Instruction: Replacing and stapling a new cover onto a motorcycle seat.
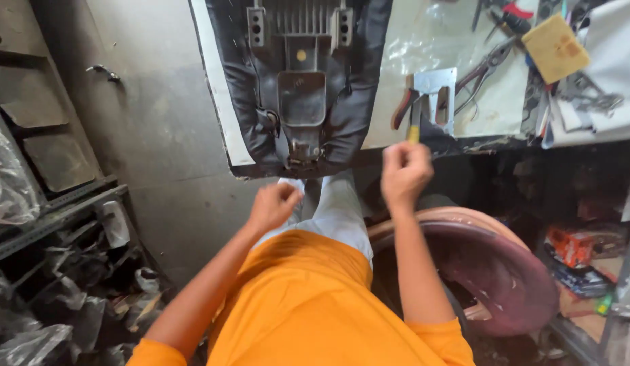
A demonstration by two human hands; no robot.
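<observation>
A motorcycle seat (pixel 298 81) lies upside down on the workbench, its black cover folded over the plastic base. My left hand (pixel 274 205) is curled shut below the seat's near edge, over my light trousers, with nothing visible in it. My right hand (pixel 404 173) is closed at the bench edge to the right of the seat. A thin yellow tip (pixel 413 133) sticks up from its fingers; whether it is held I cannot tell for sure. A metal staple gun (pixel 433 98) rests just beyond that hand.
Pliers (pixel 488 68), a yellow sponge block (pixel 555 47) and several other tools crowd the bench's right side. A round maroon stool (pixel 494 268) stands at my right. Metal shelving with plastic-wrapped parts (pixel 50 224) fills the left. Boxes sit on a low shelf (pixel 582 251) at right.
</observation>
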